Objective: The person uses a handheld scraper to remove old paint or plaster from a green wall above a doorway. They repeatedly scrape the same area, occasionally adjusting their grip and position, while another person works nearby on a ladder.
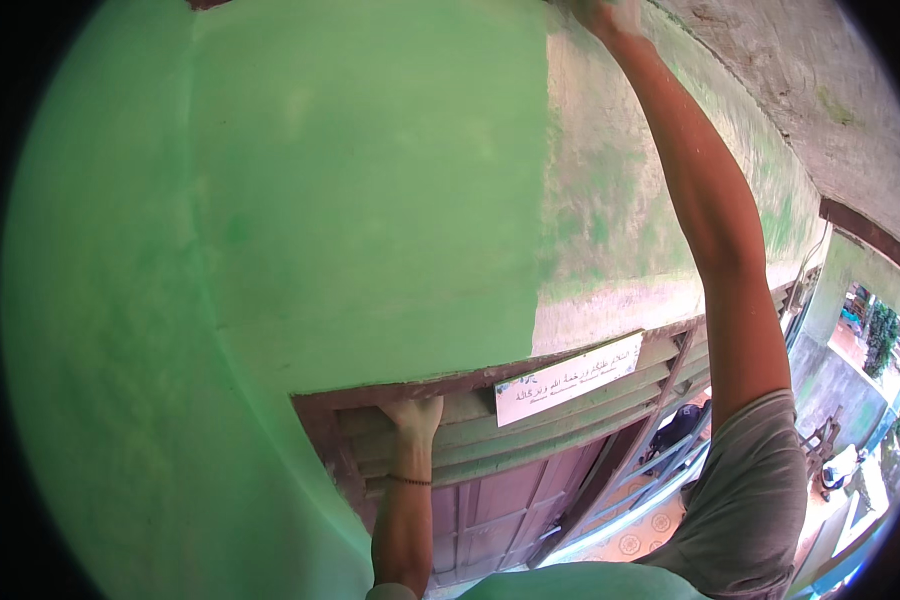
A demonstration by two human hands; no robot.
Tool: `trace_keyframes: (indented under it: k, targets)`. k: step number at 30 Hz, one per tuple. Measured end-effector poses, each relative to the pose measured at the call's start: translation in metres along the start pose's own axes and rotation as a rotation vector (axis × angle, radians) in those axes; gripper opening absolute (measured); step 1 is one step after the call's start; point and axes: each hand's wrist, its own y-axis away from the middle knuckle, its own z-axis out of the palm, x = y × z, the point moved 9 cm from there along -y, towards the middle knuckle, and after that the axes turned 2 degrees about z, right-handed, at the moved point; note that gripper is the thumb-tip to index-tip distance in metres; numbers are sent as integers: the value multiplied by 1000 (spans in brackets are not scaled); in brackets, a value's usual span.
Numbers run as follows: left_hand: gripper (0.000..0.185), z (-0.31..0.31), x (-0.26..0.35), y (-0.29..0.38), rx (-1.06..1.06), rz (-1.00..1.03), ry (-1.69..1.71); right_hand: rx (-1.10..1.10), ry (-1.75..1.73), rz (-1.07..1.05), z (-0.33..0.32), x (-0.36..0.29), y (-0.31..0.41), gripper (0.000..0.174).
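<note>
My left hand [414, 416], with a dark beaded bracelet at its wrist, reaches up to the brown wooden frame [450, 384] above the door louvres. Its fingers go behind or onto the frame's edge and are hidden. Raised high, my right hand [607, 11] is at the top edge of the picture, blurred and partly cut off; whether it holds anything does not show. It is near the wall's upper part, where bright green paint [375, 187] meets a patchy, pale, worn surface [592, 187]. A white sign with writing [570, 379] leans on the louvres right of my left hand.
Below the wooden louvres [480, 442] is a brown panelled door [502, 510]. A rough grey ceiling [810, 67] slopes at the upper right. Blue railings [645, 472], a patterned tile floor [637, 529] and a wall opening [874, 337] lie at the right.
</note>
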Motion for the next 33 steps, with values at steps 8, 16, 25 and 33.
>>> trace_keyframes:
  k: [8,16,25,33]
  targets:
    - [64,-4,1,-3,4,12,27,-37,677,-268,16,-25,-14,13]
    - [72,-19,2,-2,132,14,-95,150,893,-348,6,-31,-1,15]
    - [67,-23,1,-2,97,0,-15,6,54,170,4,12,-9,27]
    - [71,-27,1,-4,78,7,-23,26,543,-70,-3,-10,-1,24]
